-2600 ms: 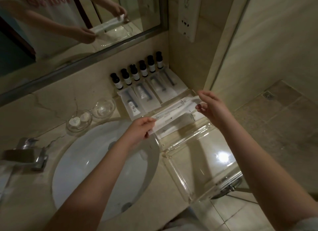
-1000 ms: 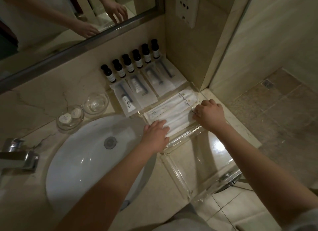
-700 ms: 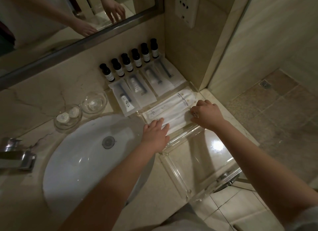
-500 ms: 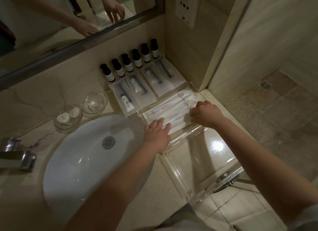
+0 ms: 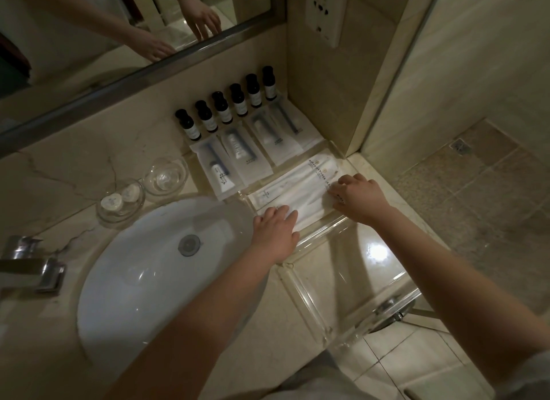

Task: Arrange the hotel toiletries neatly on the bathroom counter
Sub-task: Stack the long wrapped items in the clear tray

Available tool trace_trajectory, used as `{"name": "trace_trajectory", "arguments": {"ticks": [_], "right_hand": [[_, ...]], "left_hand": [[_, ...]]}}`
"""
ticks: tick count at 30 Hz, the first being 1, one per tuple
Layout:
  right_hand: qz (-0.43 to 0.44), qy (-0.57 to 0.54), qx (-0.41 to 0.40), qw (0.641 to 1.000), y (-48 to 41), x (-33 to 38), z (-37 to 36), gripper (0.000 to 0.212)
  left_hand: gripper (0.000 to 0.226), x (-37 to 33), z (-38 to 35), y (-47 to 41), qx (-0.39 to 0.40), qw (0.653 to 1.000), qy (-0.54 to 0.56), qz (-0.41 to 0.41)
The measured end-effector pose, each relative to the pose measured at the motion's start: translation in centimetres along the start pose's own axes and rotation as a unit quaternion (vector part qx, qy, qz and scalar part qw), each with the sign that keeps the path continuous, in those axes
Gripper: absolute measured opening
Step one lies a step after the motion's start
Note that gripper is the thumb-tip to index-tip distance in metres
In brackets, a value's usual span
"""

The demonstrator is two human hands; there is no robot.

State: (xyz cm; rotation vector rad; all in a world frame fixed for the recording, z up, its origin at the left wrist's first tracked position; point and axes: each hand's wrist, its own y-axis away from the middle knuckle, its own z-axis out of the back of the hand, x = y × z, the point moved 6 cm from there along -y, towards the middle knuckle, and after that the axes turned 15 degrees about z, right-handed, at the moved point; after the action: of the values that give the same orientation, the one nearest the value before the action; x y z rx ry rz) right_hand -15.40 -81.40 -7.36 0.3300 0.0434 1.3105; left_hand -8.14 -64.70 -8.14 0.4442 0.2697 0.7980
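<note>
Long white sachets (image 5: 300,188) lie side by side at the far end of a clear acrylic tray (image 5: 300,292) on the beige counter. My left hand (image 5: 275,230) rests flat with straight fingers on their near left end. My right hand (image 5: 358,198) presses down on their right end, fingers bent at the knuckles. Behind the tray lie flat white packets (image 5: 253,149) holding small tubes and sticks. Several small dark bottles (image 5: 229,105) with white labels stand in a row along the back wall.
A white round basin (image 5: 140,277) fills the left, with a chrome tap (image 5: 29,265) at its edge. Two glass dishes (image 5: 143,188) sit behind it, one holding two round wrapped soaps. A mirror (image 5: 89,27) spans the back; a wall socket panel (image 5: 326,9) and tiled floor (image 5: 476,191) lie right.
The sachets, held up between both hands earlier, now lie in the tray with both hands pressing on them. Over the last second the hands have hardly moved.
</note>
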Motion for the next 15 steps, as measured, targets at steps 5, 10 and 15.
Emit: {"name": "trace_trajectory", "arguments": {"ticks": [5,10,15], "right_hand": [[0.006,-0.032,-0.022,0.999,0.5,0.5,0.0,0.034],[0.053,-0.047,-0.066,0.995,0.6,2.2,-0.3,0.047],[0.078,-0.043,0.009,0.996,-0.3,4.4,-2.4,0.062]], "left_hand": [[0.053,0.5,-0.5,0.2,-0.008,0.999,-0.031,-0.010],[0.052,1.6,-0.4,0.3,-0.033,0.998,-0.032,0.032],[0.056,2.7,-0.4,0.0,-0.002,0.997,-0.033,0.066]]}}
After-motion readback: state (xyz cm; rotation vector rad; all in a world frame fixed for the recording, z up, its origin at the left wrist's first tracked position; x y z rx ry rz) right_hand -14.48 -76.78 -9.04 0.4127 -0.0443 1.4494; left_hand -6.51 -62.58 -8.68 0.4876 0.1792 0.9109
